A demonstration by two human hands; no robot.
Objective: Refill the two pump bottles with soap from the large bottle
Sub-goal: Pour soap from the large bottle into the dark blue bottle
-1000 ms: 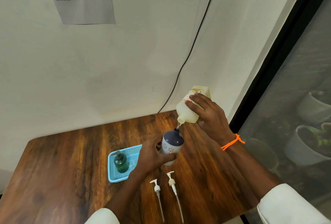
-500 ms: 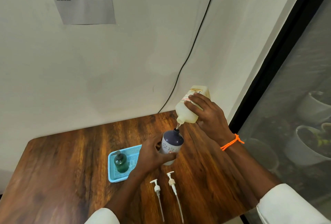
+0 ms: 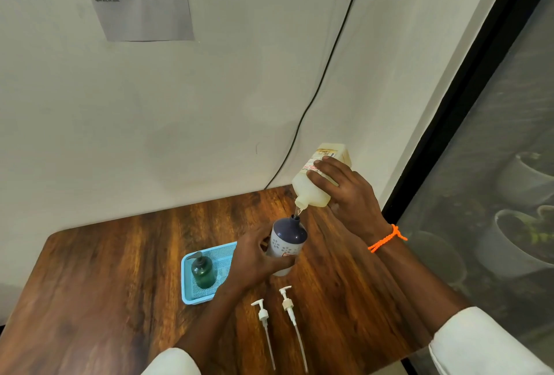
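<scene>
From my feed: R hand wraps the large soap bottle, fingers curled over its label side, bottle tipped nozzle-down. Its spout sits right above the open neck of the white pump bottle w/ dark blue top; a thin stream seems to run between them, though it's too fine for me to be sure. L hand grips that bottle's body from its left side, keeping it upright on the wooden table. Left of the blue-top bottle, touching distance from the L hand, sits a light blue mesh tray w/ a green pump bottle standing in it, pump head on. Near side of the blue-top bottle, two loose white pump heads lie on the table side by side, tubes pointing toward me. Orange cord bracelet on R wrist.
</scene>
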